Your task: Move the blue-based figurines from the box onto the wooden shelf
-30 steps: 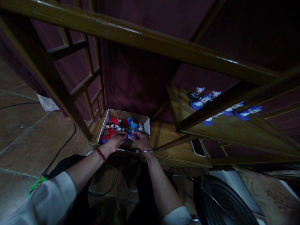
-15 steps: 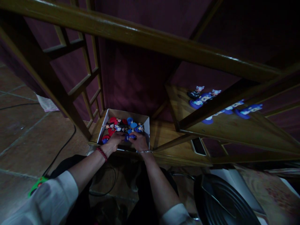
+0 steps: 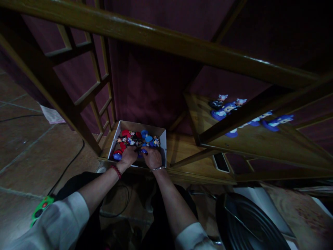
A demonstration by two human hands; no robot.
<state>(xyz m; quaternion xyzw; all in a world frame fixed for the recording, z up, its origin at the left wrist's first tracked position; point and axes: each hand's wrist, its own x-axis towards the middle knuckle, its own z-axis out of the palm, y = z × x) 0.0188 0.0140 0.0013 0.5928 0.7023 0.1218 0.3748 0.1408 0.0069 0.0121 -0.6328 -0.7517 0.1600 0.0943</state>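
A shallow white-walled box (image 3: 163,146) sits on the low wooden shelf and holds several small figurines with red and blue parts. My left hand (image 3: 129,155), with a red bead bracelet at the wrist, reaches over the box's front edge; its fingers are bent down among the figurines and what they grip is hidden. Close beside it, my right hand (image 3: 152,158), with a silver bangle, is closed on a small blue figurine (image 3: 143,151). A round purple-blue piece (image 3: 117,157) lies in the box's front left corner, left of my left hand.
Several figurines (image 3: 225,110) stand on a raised wooden shelf (image 3: 234,149) at the right. A phone (image 3: 221,162) lies on the low shelf. Wooden bars (image 3: 156,31) cross overhead. A black stool (image 3: 247,222) stands at the lower right, a green object (image 3: 41,210) at the lower left.
My right hand has shifted slightly left, closer to my left hand. The blue figurine between my hands is now more covered by the fingers. The view has moved slightly.
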